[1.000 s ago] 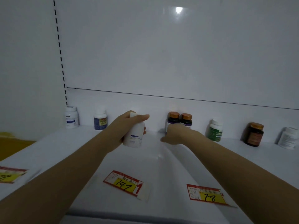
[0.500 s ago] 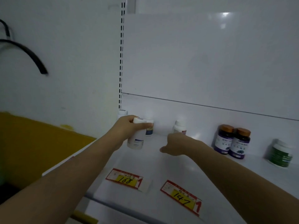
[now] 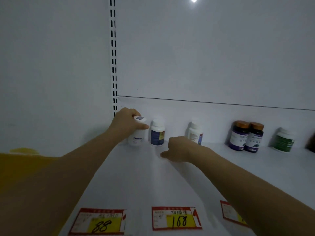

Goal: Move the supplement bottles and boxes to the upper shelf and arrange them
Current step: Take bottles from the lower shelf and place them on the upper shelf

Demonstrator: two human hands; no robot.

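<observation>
Clasping a white bottle (image 3: 137, 135) by cap and shoulder with the left hand (image 3: 126, 124), at the far-left end of the upper shelf (image 3: 153, 181), close to the back panel and just beside the slotted upright (image 3: 113, 57). Tipped slightly toward the camera, base at or near the shelf surface, though impossible to confirm as fully set down. Flanked just to the right by a blue-labelled bottle (image 3: 157, 134), narrowly apart from it. Further right, held low over the shelf with fingers curled under and nothing visible inside, the right hand (image 3: 179, 149), partly masking another white bottle (image 3: 195, 131). Beyond, lined along the back, a touching pair of purple bottles (image 3: 245, 137) with brown caps and a green-labelled bottle (image 3: 283, 140). Marked along the front lip by price tags (image 3: 176, 218) reading 88 and 168. Likely risks: toppling the held bottle if released before sitting flat, nudging the blue-labelled neighbour with the thumb on withdrawal, or clipping the bottle behind the right knuckles on pulling back.
</observation>
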